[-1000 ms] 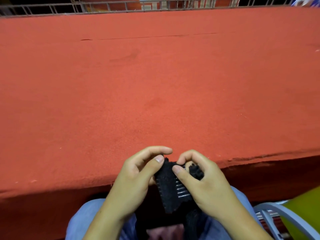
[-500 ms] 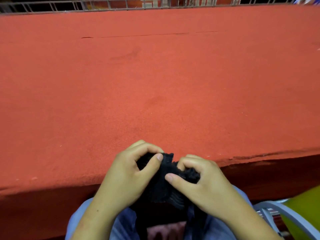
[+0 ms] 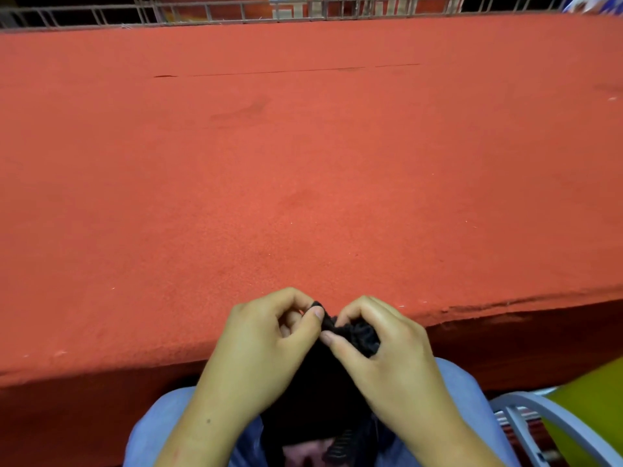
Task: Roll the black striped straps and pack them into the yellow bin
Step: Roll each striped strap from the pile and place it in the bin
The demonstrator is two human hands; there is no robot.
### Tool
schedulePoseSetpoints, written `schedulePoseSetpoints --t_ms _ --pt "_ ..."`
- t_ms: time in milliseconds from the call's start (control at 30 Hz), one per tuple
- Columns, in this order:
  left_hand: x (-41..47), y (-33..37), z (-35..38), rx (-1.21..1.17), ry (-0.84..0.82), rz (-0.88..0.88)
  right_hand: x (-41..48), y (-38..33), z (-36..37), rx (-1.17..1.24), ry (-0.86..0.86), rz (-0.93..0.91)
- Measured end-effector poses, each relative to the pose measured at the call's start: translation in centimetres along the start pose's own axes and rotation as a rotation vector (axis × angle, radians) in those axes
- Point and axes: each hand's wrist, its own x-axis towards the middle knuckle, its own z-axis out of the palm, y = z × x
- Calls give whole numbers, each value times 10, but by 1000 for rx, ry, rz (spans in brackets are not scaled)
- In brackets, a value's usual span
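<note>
A broad table [image 3: 303,163] covered in red felt fills most of the room from where the person sits, stretching away beyond both hands. A faint seam runs across its far part. Behind its far edge stands a grey metal railing [image 3: 303,8]. The near edge of the table passes just behind the fingertips, and its dark red side drops down on either flank of the wrists.

Below the hands is the person's lap in pale blue trousers [image 3: 158,419]. Off to the right of the right hand, a grey chair arm [image 3: 546,409] curves down. Just past it shows a corner of the yellow bin [image 3: 593,409], well apart from both hands and lower than them.

The left hand [image 3: 266,345] and right hand [image 3: 387,352] are raised close together over the lap, knuckles up, with the fingertips almost meeting. Between them is the black strap [image 3: 354,332].

The left hand is curled, its thumb and forefinger pinching the strap's upper end. The right hand is curled too, with its fingers hooked over a bunched, partly rolled wad of the strap and its thumb pressed against the near side.

The rest of the strap hangs down between the two wrists as a dark mass onto the lap. A ribbed, striped stretch of it shows near the bottom, beneath the right forearm. How tight the roll is cannot be made out, since the fingers cover most of it.
</note>
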Motion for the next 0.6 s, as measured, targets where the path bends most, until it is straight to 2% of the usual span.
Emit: schedulePoseSetpoints --t_ms 200,433,600 --pt "-1 -2 1 -30 -91 -19 -3 2 3 21 68 -56" --pt "4 -14 9 -4 96 -43 -14 2 13 78 121 -180" --pt "11 -29 0 -9 343 -63 -28 5 14 162 65 -205"
